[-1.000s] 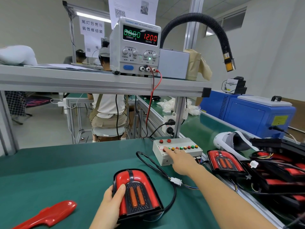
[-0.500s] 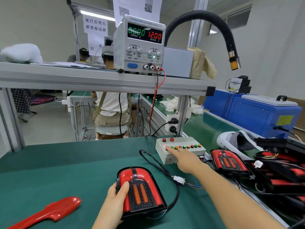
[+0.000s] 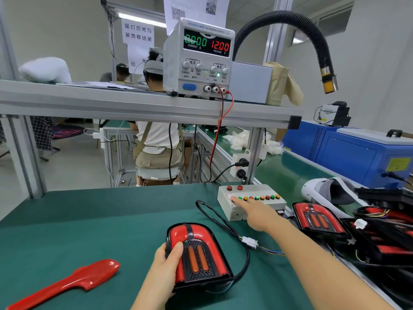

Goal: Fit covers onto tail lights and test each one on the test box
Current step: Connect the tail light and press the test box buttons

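Left hand (image 3: 165,267) grips the tail light (image 3: 196,253) at its left edge, thumb laid over the red top, fingers curled round the side. The light lies flat on the green mat (image 3: 89,220), near front centre, cover on, two orange strips facing up. A loose red cover (image 3: 67,283) lies on the mat well to its left. A black cable (image 3: 223,222) loops from the light's right side up toward the test box (image 3: 250,204), with a white connector (image 3: 250,242) joining coloured wires that run right. Right hand (image 3: 257,214) reaches forward over the box, straight forefinger pressing at the left end of the row of coloured buttons; other fingers tucked under, holding nothing. A second light (image 3: 317,220) sits just right of the box, beside a heap of more lights and wiring. On the shelf above, a power supply (image 3: 199,59) reads 0.000 current, 12.00 volts.
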